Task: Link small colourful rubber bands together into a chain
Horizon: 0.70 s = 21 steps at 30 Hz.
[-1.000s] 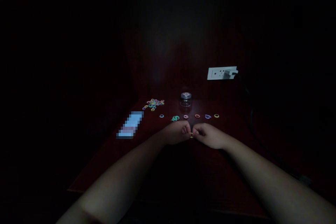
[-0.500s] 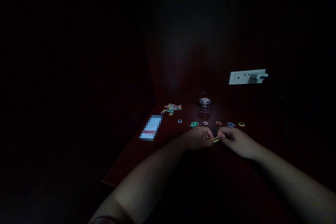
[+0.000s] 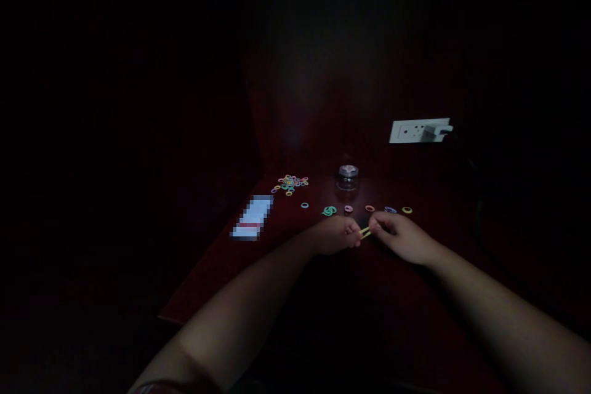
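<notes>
A yellow band (image 3: 365,233) is stretched between my two hands, just above the dark red table. The fingertips of my left hand (image 3: 339,235) pinch its left end, and my right hand (image 3: 398,236) pinches its right end. Beyond the hands lies a row of small bands: a blue one (image 3: 305,205), a green group (image 3: 329,211), a pink one (image 3: 348,209), an orange one (image 3: 370,208), a purple one (image 3: 390,210) and a yellow one (image 3: 407,210). Farther left is a mixed pile of coloured bands (image 3: 290,183).
A clear lidded jar (image 3: 347,178) stands behind the row. A blurred-out bright phone-like object (image 3: 252,218) lies near the left edge of the table (image 3: 203,286). On the back wall is a white socket panel (image 3: 406,131) with a plug in it.
The whole view has shifted, so the scene sits farther left and slightly higher. The yellow band between my fingers shows more widely, its two strands farther apart.
</notes>
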Each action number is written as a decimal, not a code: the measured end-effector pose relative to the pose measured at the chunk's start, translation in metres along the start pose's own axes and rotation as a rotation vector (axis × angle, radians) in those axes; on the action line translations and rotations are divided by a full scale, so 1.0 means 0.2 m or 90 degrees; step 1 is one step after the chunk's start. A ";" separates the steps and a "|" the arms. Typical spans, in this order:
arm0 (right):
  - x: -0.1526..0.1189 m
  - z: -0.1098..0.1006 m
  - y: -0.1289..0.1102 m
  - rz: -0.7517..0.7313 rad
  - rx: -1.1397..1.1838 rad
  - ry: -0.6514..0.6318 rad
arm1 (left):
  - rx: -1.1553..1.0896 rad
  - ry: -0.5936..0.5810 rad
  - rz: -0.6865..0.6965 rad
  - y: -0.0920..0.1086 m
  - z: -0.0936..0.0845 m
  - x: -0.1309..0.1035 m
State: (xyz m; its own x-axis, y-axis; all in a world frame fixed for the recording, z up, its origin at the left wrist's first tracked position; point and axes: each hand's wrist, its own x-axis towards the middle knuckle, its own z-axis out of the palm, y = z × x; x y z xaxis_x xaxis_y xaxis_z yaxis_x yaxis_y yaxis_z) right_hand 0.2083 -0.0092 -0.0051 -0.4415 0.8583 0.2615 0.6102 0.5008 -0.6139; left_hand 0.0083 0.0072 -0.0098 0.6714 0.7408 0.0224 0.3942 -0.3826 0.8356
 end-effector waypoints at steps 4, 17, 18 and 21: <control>0.01 0.00 0.00 -0.033 0.005 0.061 | -0.031 0.020 0.010 0.00 0.00 0.00; 0.01 0.03 -0.05 -0.013 0.117 0.059 | -0.205 0.097 0.049 0.00 0.01 0.01; 0.02 0.03 -0.05 -0.009 0.128 0.058 | -0.209 0.096 0.044 0.00 0.01 0.01; 0.01 0.04 -0.05 -0.016 0.130 0.057 | -0.220 0.080 0.033 0.00 0.00 0.01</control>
State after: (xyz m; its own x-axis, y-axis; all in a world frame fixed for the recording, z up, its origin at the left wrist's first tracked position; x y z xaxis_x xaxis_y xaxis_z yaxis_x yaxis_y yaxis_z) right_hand 0.1965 -0.0123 -0.0037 -0.3885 0.8573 0.3379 0.4500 0.4965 -0.7423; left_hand 0.0107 0.0088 -0.0097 0.5938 0.7959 0.1184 0.1125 -0.2278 0.9672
